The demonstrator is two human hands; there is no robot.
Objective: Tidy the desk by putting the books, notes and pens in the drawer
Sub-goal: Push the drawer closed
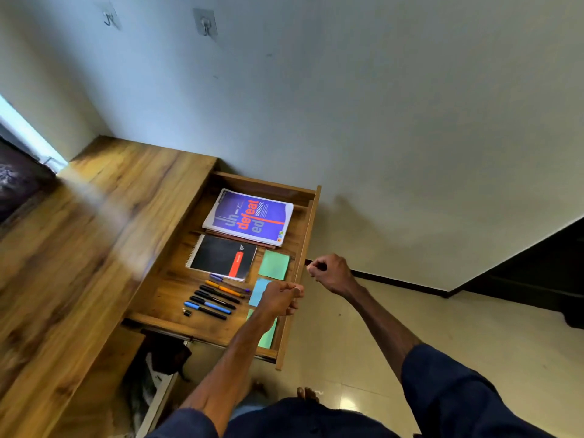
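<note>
Drawer (308,232) stands open — left hand (281,299) outstretched, grip curled over its front edge; right hand (330,274) clenched empty beside.

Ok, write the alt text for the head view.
An open wooden drawer beside a wooden desktop holds a purple paperback book, a black spiral notebook, a row of pens, green sticky notes and a blue sticky note. The left hand grips its front panel; the right hand is curled just beyond it.
</note>
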